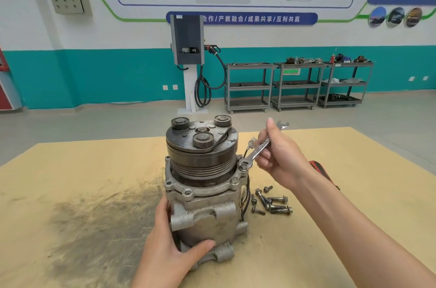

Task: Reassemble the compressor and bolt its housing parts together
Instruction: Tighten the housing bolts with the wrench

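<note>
The compressor (205, 214) stands upright on the wooden table (70, 169), its dark ribbed pulley (200, 143) on top of the grey aluminium housing. My left hand (169, 247) grips the lower housing from the left, thumb across the front. My right hand (280, 155) holds a silver combination wrench (257, 149). Its ring end sits on a bolt (244, 166) at the right side of the housing flange, and its open end points up and away. Several loose bolts (273, 202) lie on the table to the right of the compressor.
A red and black tool (323, 173) lies on the table partly behind my right forearm. A dark greasy smear (99, 221) covers the table to the left. Beyond the table stand a charging post (188, 51) and three grey shelf carts (297, 84).
</note>
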Tool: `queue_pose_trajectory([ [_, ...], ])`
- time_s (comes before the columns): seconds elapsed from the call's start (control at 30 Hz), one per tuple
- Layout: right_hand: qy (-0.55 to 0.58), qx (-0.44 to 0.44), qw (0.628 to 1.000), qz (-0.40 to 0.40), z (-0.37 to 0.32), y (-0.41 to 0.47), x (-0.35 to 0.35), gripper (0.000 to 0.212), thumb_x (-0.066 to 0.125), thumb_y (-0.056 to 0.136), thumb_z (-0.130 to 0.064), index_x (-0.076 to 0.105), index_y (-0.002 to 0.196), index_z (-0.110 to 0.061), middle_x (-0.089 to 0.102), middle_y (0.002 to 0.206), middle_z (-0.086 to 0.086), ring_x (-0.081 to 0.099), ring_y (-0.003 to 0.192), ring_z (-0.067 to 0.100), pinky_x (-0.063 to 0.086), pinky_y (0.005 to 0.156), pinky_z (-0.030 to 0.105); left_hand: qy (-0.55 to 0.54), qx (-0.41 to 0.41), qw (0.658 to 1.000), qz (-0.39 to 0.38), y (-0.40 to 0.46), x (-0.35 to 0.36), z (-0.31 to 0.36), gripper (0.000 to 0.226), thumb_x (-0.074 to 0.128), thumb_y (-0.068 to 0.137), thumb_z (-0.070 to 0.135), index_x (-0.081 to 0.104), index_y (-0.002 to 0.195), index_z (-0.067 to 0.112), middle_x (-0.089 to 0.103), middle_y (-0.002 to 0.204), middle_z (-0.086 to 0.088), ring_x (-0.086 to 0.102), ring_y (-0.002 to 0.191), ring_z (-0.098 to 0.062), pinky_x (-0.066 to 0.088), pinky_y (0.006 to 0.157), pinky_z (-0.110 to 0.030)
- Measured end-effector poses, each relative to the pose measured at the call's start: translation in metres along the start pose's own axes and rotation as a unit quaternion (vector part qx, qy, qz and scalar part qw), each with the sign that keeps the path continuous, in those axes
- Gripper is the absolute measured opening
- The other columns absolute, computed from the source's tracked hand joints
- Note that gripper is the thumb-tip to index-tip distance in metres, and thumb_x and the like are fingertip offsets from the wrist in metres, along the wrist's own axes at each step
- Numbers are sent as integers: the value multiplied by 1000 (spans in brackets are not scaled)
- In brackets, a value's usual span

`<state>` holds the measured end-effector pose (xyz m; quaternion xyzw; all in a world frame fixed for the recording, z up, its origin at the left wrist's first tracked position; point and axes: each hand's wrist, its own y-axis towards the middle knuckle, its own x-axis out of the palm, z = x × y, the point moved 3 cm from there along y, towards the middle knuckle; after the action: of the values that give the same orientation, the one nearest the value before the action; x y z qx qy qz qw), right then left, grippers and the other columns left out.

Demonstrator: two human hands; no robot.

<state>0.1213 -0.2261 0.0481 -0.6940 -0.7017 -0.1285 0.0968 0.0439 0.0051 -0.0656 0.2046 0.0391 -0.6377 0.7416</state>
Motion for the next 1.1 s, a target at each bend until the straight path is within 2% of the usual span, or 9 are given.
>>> queue_pose_trajectory([
  [0.07, -16, 25, 998, -50, -3, 8, 7, 49, 38, 101, -47, 48, 66, -15, 33, 44, -1, 33, 37, 11, 28, 36, 19, -2, -3, 1000, -13, 3, -1, -6, 131, 93, 45, 39, 11, 147, 37, 37, 107, 45, 43, 91, 24, 34, 69, 0],
  [0.2, -5, -6, 997, -78, -3, 12, 16, 50, 37, 102, -46, 47, 63, -15, 31, 44, -2, 30, 37, 11, 27, 37, 20, 11, 8, 999, -36, 6, -2, -7, 128, 93, 43, 44, 21, 148, 32, 35, 117, 45, 47, 111, 0, 37, 83, -14],
  [0.3, 52, -116, 991, 27, 3, -1, 9, 51, 35, 103, -41, 49, 60, -17, 35, 44, -3, 31, 37, 11, 27, 37, 22, 3, 7, 999, -33, 6, -3, -5, 128, 93, 43, 44, 19, 147, 32, 35, 119, 44, 47, 110, 1, 37, 84, -16],
  [0.43, 49, -314, 934, 164, 5, -44, -1, 53, 43, 100, -38, 55, 51, -23, 43, 47, -4, 38, 35, 12, 31, 35, 19, 1, -8, 1000, -27, 4, -1, -4, 135, 93, 45, 44, 10, 150, 30, 38, 118, 41, 43, 108, 3, 34, 80, -9],
  [0.53, -118, -459, 871, 128, 0, -76, 5, 51, 47, 96, -42, 48, 56, -11, 42, 45, 1, 38, 33, 22, 28, 35, 24, 17, -20, 1000, -13, 2, -1, -3, 139, 93, 47, 40, 4, 152, 26, 28, 104, 45, 37, 93, 14, 31, 69, 0],
  [0.63, -208, -504, 833, 90, -4, -87, 14, 66, 45, 98, -51, 44, 54, -1, 44, 44, 7, 41, 34, 26, 31, 35, 28, 26, -6, 999, -19, 3, -2, -1, 131, 92, 47, 41, 14, 151, 25, 28, 107, 47, 37, 85, 23, 32, 70, 2],
  [0.73, -108, -473, 863, 140, -21, -80, 9, 54, 42, 96, -54, 54, 56, -21, 49, 45, 1, 46, 36, 15, 35, 38, 21, 33, 5, 999, -33, 3, -4, 2, 123, 90, 46, 50, 25, 148, 29, 38, 119, 40, 47, 103, 7, 36, 80, -9],
  [0.87, -7, -324, 940, 111, -31, -51, -1, 59, 35, 98, -55, 54, 52, -24, 39, 40, -2, 39, 34, 13, 36, 38, 21, 20, -12, 999, -30, 4, -2, 2, 130, 91, 45, 48, 17, 149, 25, 50, 132, 15, 50, 112, -6, 42, 91, -24],
  [1.1, 22, -135, 990, 41, -15, -8, -2, 58, 32, 97, -55, 44, 58, -12, 30, 40, 4, 31, 32, 16, 20, 35, 21, -10, -28, 999, -42, 4, -2, 4, 134, 79, 26, 71, 19, 142, 40, 53, 115, 33, 53, 95, 10, 43, 81, -13],
])
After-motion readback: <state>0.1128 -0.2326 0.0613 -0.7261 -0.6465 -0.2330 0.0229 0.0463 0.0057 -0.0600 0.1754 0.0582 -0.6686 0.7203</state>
